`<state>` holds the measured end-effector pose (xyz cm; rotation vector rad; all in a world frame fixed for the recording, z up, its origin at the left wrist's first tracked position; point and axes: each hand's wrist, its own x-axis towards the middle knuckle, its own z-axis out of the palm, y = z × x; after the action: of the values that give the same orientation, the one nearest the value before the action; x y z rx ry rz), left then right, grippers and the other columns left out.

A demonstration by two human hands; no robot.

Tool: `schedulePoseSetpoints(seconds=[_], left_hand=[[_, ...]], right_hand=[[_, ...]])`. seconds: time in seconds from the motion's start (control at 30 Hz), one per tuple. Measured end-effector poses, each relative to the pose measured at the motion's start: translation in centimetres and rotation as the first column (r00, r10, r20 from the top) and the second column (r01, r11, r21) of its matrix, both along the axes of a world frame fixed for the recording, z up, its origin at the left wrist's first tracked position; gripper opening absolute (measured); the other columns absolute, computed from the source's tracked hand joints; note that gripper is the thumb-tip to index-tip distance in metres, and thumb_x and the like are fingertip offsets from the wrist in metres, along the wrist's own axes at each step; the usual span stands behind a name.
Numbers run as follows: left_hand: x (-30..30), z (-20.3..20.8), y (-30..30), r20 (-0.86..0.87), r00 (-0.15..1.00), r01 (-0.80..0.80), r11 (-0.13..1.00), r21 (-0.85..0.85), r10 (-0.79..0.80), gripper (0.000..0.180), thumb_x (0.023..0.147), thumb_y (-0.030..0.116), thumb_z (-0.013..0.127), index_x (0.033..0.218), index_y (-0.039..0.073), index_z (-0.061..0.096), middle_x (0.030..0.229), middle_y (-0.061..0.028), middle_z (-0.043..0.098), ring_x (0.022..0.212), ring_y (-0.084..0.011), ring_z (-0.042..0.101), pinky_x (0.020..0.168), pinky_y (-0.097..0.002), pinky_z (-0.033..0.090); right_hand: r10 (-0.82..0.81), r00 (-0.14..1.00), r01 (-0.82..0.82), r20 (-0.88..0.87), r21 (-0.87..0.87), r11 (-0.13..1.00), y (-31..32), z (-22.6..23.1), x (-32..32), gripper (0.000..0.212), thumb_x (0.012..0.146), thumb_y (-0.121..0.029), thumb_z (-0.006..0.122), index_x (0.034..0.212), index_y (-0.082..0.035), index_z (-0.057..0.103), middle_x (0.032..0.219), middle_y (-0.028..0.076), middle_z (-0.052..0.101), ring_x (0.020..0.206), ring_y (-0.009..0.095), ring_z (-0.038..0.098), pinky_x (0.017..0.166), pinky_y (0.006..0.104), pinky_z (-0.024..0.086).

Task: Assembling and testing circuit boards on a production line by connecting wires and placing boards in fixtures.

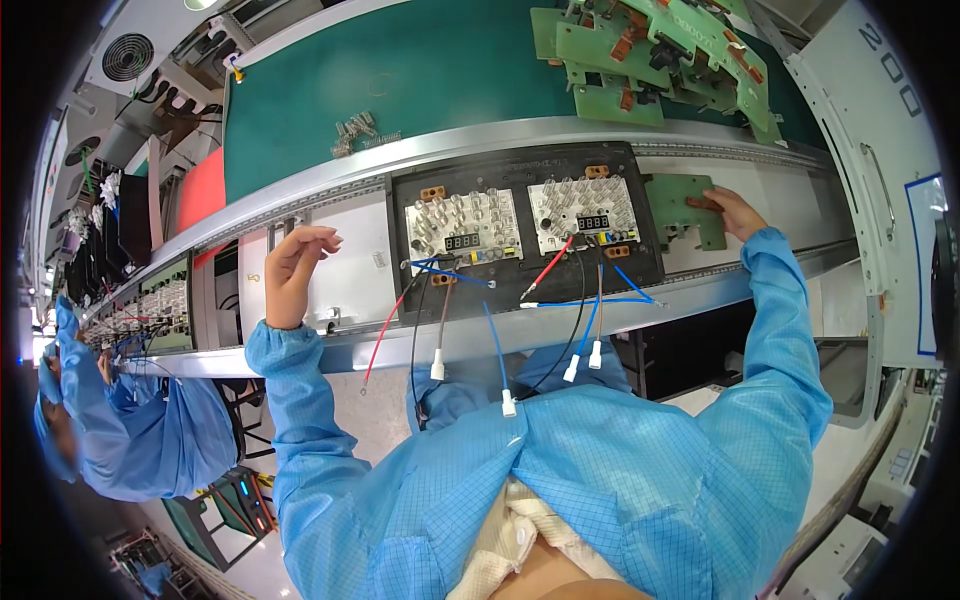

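Note:
My left hand is raised over the near rail, left of a black carrier frame. Its fingers are loosely curled and apart, with nothing visible in them. At the right my right hand has its fingers on the edge of a green fixture plate, by its brown clip. That plate lies against the carrier's right side. Two white circuit boards sit in the carrier, the left board and the right board, each with clear upright parts and a small display. Red, black and blue wires hang from them over the near rail.
Stacked green fixture plates stand at the back right on a green mat. A small heap of springs lies near the far rail. Down the line at left, a co-worker in a blue smock sits by another carrier.

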<state>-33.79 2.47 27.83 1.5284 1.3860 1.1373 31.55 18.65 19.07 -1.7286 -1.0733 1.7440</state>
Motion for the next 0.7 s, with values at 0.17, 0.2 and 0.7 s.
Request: schedulePoseSetpoints(seconds=[0.17, 0.2, 0.7], left_hand=[[-0.7, 0.5, 0.3, -0.029, 1.000, -0.012, 1.000, 0.020, 0.013, 0.019, 0.097, 0.010, 0.048, 0.105, 0.000, 0.062, 0.094, -0.0052, 0.064, 0.088, -0.0129, 0.059, 0.080, -0.0255, 0.043], [-0.9, 0.5, 0.2, -0.037, 0.999, -0.030, 0.999, 0.022, 0.031, 0.020, 0.098, 0.011, 0.048, 0.105, -0.001, 0.062, 0.094, -0.0051, 0.064, 0.088, -0.0128, 0.059, 0.080, -0.0255, 0.043], [-0.6, 2.3, 3.8, 0.095, 0.995, -0.007, 0.993, 0.120, -0.004, 0.020, 0.097, 0.009, 0.047, 0.106, -0.001, 0.062, 0.095, -0.0059, 0.066, 0.088, -0.0122, 0.059, 0.081, -0.0255, 0.045]], right_hand=[[-0.163, 0.982, 0.176, -0.096, 0.147, 0.973, -1.9, 3.2, 5.1, 0.038, 0.093, -0.031, 0.058, 0.121, -0.005, 0.055, 0.110, 0.009, 0.064, 0.098, 0.019, 0.061, 0.085, 0.0296, 0.048], [-0.235, 0.969, 0.245, -0.074, 0.168, 0.955, -2.4, 4.2, 5.4, 0.041, 0.093, -0.031, 0.058, 0.123, -0.004, 0.055, 0.104, 0.009, 0.065, 0.094, 0.020, 0.062, 0.082, 0.0291, 0.048], [-0.379, 0.783, -0.031, 0.494, 0.638, 0.769, -10.0, 19.0, 9.5, 0.052, 0.093, -0.035, 0.057, 0.133, -0.002, 0.050, 0.126, 0.009, 0.056, 0.108, 0.018, 0.058, 0.091, 0.0293, 0.044]])
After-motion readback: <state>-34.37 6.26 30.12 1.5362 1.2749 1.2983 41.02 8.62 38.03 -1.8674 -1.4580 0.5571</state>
